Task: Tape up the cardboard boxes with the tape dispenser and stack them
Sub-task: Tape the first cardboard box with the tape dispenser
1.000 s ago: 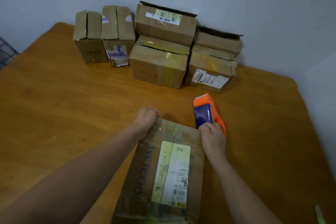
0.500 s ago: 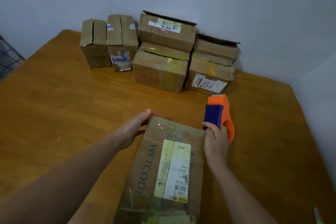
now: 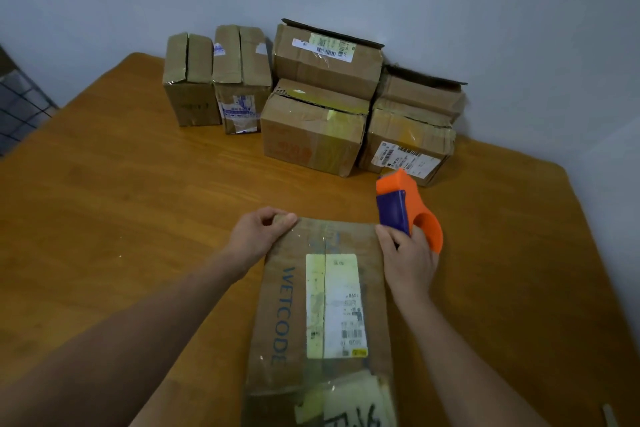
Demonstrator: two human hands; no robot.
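Note:
A long cardboard box (image 3: 284,315) printed "WETCODE", with a white shipping label, lies on the wooden table (image 3: 121,218) right in front of me. My left hand (image 3: 258,230) grips its far left corner with curled fingers. My right hand (image 3: 408,256) holds the orange and blue tape dispenser (image 3: 403,208) at the box's far right corner. Several more cardboard boxes stand against the wall: two small upright ones (image 3: 188,80) at the left, a two-high stack (image 3: 322,107) in the middle, and another stack (image 3: 412,125) to its right.
A grey wall runs behind the boxes and along the table's right side. A dark wire grid (image 3: 20,104) stands past the table's left edge. A small pale object (image 3: 611,418) lies at the table's near right corner.
My left hand, flat half a second ago, has curled again round the box's far left corner. My right hand still holds the dispenser at the far right corner. The camera shifted slightly.

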